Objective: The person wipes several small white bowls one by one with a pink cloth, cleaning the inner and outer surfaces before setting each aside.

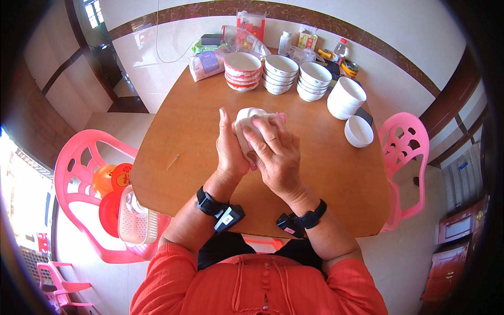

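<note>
Over the middle of the brown wooden table (189,157), both hands are around a white bowl (250,112) with a pale cloth with a pink edge (243,138). My left hand (230,151) supports it from the left, thumb raised. My right hand (273,151) presses the cloth against the bowl, its fingers spread over it. The hands hide most of the bowl. Beyond them stand a stack of red-patterned bowls (243,71), two stacks of white bowls with small patterns (280,73) (314,80) and a stack of plain white bowls (346,97). A single small white bowl (359,132) sits tilted beside the last stack.
A tissue pack (206,64), a white bottle (285,42), a clear bottle with a red cap (339,51) and plastic bags line the back edge. A pink plastic chair (94,136) at left holds a cream basket (136,228) and red items; another pink chair (405,122) stands at right.
</note>
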Action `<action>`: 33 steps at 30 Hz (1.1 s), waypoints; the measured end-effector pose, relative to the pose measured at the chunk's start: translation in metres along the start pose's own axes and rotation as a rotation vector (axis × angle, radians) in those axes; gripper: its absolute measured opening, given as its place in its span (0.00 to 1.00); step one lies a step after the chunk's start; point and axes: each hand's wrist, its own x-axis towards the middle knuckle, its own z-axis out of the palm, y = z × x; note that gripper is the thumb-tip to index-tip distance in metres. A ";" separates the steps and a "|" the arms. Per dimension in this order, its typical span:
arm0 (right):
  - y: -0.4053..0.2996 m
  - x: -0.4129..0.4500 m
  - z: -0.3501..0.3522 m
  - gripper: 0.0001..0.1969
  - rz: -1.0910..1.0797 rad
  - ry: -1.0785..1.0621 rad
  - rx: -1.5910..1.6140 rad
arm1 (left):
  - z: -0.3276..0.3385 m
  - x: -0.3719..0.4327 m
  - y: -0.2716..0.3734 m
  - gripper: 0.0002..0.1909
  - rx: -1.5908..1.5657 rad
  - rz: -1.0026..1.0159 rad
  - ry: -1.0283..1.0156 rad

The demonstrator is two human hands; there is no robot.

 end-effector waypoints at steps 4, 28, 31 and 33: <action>0.007 0.006 -0.001 0.25 0.029 0.059 0.041 | -0.010 -0.001 -0.017 0.39 0.137 0.101 -0.151; 0.062 -0.004 -0.026 0.20 0.978 -0.080 1.521 | 0.003 -0.019 -0.016 0.21 0.447 0.029 -0.391; 0.060 -0.005 -0.024 0.19 1.090 -0.034 1.572 | 0.005 -0.016 -0.010 0.19 0.313 -0.005 -0.384; 0.060 -0.006 -0.023 0.19 1.142 -0.010 1.567 | 0.003 -0.012 -0.011 0.20 0.107 -0.038 -0.365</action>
